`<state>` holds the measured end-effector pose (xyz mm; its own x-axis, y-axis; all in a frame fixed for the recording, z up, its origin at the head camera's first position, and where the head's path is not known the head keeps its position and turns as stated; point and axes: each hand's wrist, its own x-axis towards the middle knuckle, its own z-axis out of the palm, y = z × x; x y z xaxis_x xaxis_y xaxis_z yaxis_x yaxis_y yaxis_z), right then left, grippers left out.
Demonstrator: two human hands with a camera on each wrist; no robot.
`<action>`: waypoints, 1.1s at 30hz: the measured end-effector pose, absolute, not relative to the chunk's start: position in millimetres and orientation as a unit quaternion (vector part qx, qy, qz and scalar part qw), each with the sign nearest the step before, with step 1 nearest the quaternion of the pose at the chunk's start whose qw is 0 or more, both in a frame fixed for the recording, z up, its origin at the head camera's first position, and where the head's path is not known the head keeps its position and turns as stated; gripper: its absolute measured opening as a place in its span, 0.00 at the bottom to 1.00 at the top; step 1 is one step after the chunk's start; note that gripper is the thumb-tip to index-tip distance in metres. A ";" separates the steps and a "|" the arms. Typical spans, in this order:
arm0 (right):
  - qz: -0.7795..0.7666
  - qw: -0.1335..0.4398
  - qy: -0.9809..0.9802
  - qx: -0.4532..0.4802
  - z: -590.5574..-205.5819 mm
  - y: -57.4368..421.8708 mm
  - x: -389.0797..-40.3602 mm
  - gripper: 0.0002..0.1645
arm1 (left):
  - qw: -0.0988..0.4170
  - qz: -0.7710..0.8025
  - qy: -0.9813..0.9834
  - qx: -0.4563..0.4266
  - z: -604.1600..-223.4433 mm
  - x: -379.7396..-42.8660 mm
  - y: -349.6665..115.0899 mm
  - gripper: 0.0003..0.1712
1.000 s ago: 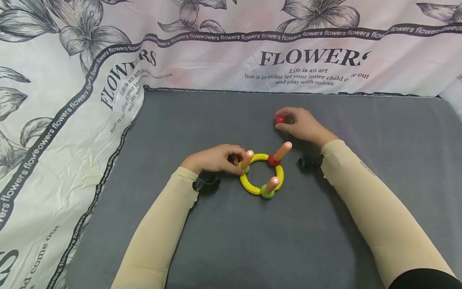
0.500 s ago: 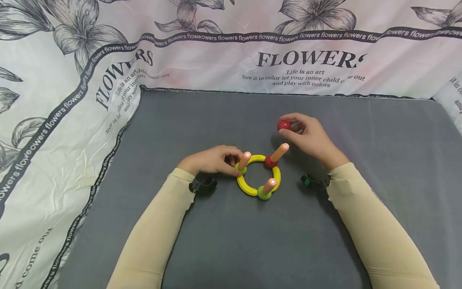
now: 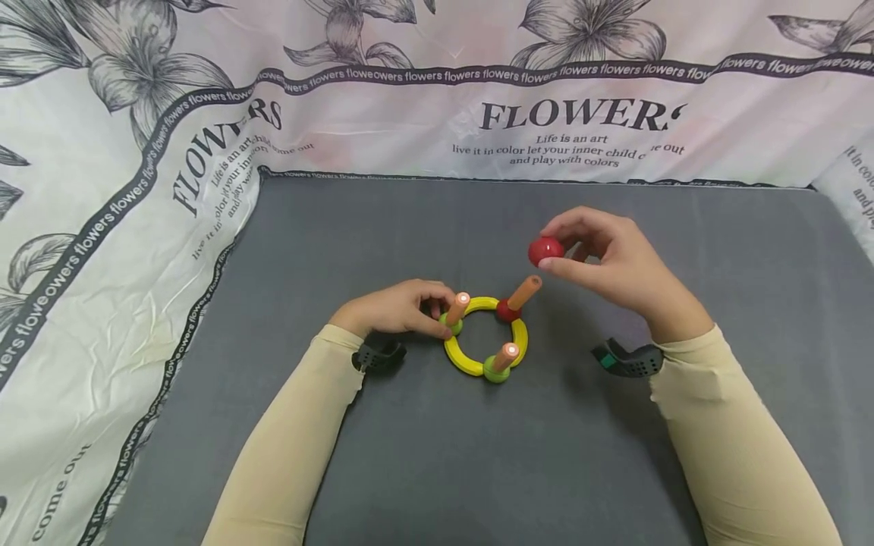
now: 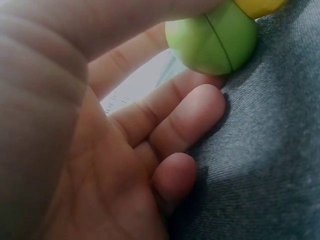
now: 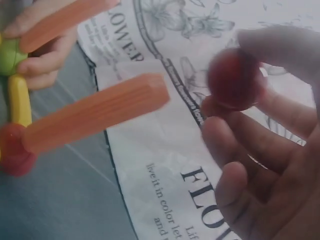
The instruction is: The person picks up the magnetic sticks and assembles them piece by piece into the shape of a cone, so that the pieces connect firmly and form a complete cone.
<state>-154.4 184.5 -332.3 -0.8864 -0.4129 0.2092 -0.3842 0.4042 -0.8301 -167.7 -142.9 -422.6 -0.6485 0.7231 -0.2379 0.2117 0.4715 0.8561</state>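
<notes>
My right hand [image 3: 611, 262] pinches a red ball [image 3: 545, 251] between thumb and fingers, raised close above an orange peg [image 3: 526, 293]. That peg stands tilted in a red ball joint [image 3: 506, 311] on a yellow ring [image 3: 468, 362] lying on the table. At the ring's left side, my left hand [image 3: 401, 307] grips a green ball joint [image 4: 212, 42] that carries another orange peg [image 3: 458, 308]. A third peg [image 3: 506, 356] rises from the green ball joint [image 3: 495, 371] at the front of the ring. In the right wrist view the bare wooden peg [image 5: 100, 112] points toward the held ball.
The grey tabletop [image 3: 423, 455] spreads around the ring. A white flower-printed sheet [image 3: 382, 121] with black lettering borders it at the back and left. Dark bands [image 3: 628, 359] are worn at both wrists.
My right hand has lifted the red ball off the far part of the table and brought it nearer, toward the peg in the red joint. My left hand keeps its grip.
</notes>
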 end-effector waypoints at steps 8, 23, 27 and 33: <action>-0.445 0.053 0.857 -0.253 -328.5 190.5 -148.8 0.17 | 0.310 0.415 0.804 0.291 -422.9 -170.6 -141.0 0.15; -0.421 0.060 0.861 -0.277 -332.0 183.9 -149.2 0.17 | 0.314 0.429 0.795 0.290 -419.2 -169.9 -143.7 0.20; -0.430 0.051 0.857 -0.280 -337.7 177.1 -148.5 0.19 | 0.303 0.464 0.785 0.277 -417.6 -169.1 -145.9 0.25; -0.443 0.025 0.844 -0.302 -346.7 160.4 -149.3 0.21 | 0.262 0.485 0.781 0.292 -412.2 -166.8 -140.9 0.18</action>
